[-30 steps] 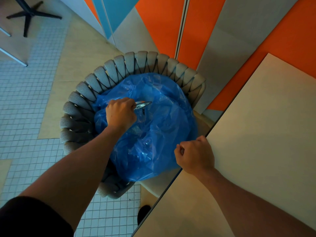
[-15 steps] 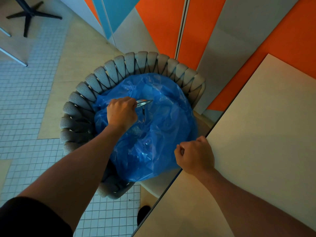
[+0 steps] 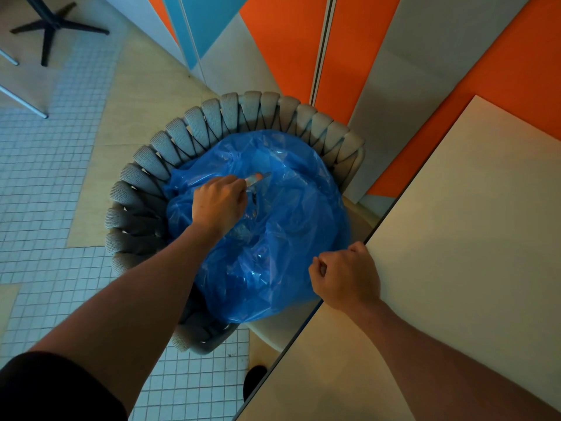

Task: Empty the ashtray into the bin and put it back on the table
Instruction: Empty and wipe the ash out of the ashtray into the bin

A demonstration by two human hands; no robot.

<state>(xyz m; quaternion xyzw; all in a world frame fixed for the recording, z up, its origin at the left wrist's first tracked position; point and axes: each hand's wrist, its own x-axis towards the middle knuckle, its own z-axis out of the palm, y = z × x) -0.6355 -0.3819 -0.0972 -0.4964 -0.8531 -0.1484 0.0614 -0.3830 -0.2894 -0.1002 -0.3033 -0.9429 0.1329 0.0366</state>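
Observation:
A blue plastic bin bag [image 3: 282, 238] lies open on the seat of a grey woven chair [image 3: 145, 168]. My left hand [image 3: 218, 203] is over the bag's mouth, shut on the ashtray [image 3: 258, 178]; only its shiny, tilted rim shows past my fingers. My right hand [image 3: 346, 276] is a closed fist at the corner of the beige table [image 3: 455, 238], right by the bag's edge; whether it pinches the bag I cannot tell.
The chair stands between the table edge and an orange, grey and blue panelled wall [image 3: 303, 56]. White tiled floor [image 3: 45, 177] spreads to the left, with a black table base [image 3: 51, 25] at the far top left.
My left hand has tipped the ashtray slightly further over the bag; its rim has moved a little up. My right hand has stayed still.

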